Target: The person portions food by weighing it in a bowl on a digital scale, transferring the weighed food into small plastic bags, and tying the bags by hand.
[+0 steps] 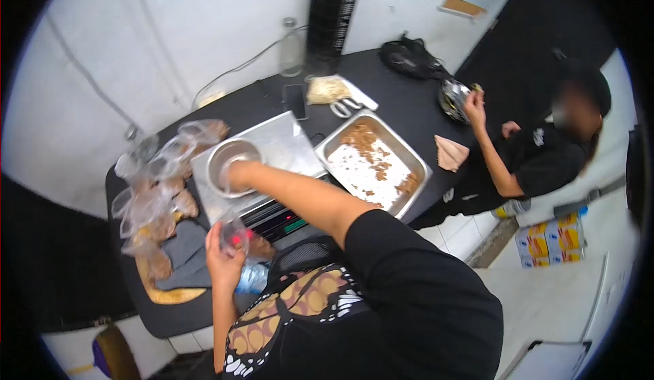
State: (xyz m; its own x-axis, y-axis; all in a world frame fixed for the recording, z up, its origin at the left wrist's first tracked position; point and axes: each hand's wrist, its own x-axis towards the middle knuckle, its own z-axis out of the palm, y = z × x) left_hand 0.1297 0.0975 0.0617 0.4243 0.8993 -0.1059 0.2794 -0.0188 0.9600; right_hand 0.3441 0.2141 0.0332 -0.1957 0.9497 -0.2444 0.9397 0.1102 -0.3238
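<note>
Left of centre: right hand (pixel 240 175) in bowl (pixel 218 160), finger state indiscernible; below: left hand (pixel 223 265) grips clear plastic (pixel 234 230), best held steady near bowl.

Round metal bowl (pixel 216 156): silver-toned, open, upright; set on the bare metal platform (pixel 286 141) of a scale, toward its left side; interior entered by the right hand (pixel 244 174), fingers hidden, contents not made out. Clear plastic vessel (pixel 235 235): see-through, cup or bag not distinguishable; held by the left hand (pixel 225 257) in front of the platform, contents unclear.
</note>
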